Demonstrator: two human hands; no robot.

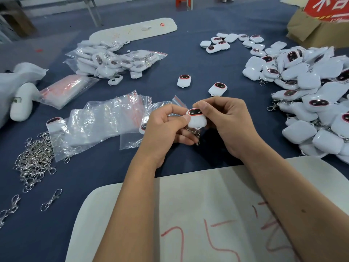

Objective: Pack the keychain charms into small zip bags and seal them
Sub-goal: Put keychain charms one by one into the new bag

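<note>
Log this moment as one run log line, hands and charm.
step: charm in hand, not bagged | left hand: pinches charm | right hand: pinches charm | bags: on table, left

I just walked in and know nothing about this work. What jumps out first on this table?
In the middle, both hands, left and right, pinch one white charm with a dark face. A big heap of charms fills the right side. Clear zip bags lie left of the hands, with a tangle of metal clasps beside them.
</note>
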